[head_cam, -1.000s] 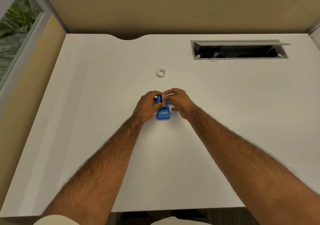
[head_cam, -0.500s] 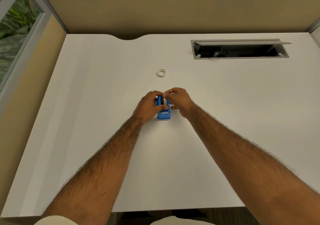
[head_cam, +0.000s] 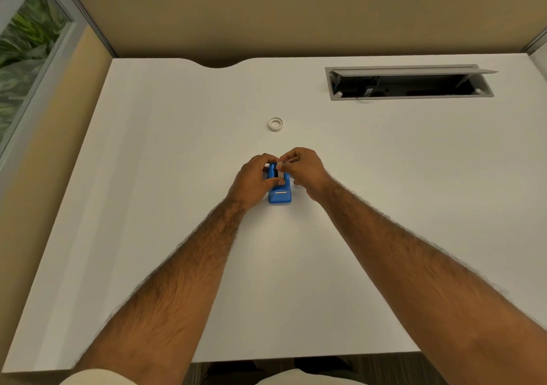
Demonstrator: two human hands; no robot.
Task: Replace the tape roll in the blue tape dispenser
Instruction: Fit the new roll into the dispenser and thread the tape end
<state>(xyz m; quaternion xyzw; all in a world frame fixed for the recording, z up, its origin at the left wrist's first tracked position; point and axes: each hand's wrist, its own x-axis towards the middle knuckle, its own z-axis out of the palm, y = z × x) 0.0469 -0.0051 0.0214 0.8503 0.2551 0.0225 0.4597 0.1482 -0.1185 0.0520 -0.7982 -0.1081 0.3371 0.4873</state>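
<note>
A: Where's the small blue plastic tape dispenser (head_cam: 279, 195)?
B: Centre of frame, sitting on the white tabletop (head_cam: 165, 183), between both hands.
A: Grip?
B: Left hand (head_cam: 254, 181) wraps its left side, thumb across the top. Right hand (head_cam: 305, 168) pinches at the far end, fingertips meeting the left's. What's pinched is too small to tell.
A: Spare roll?
B: Small white tape ring (head_cam: 275, 123) lies flat above the hands, well apart. Open grey cable hatch (head_cam: 410, 82) upper right.

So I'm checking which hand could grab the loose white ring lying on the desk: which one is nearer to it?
Right, narrowly. The right hand sits just below the ring; the left hand is lower and further left. Both are at the blue dispenser.
</note>
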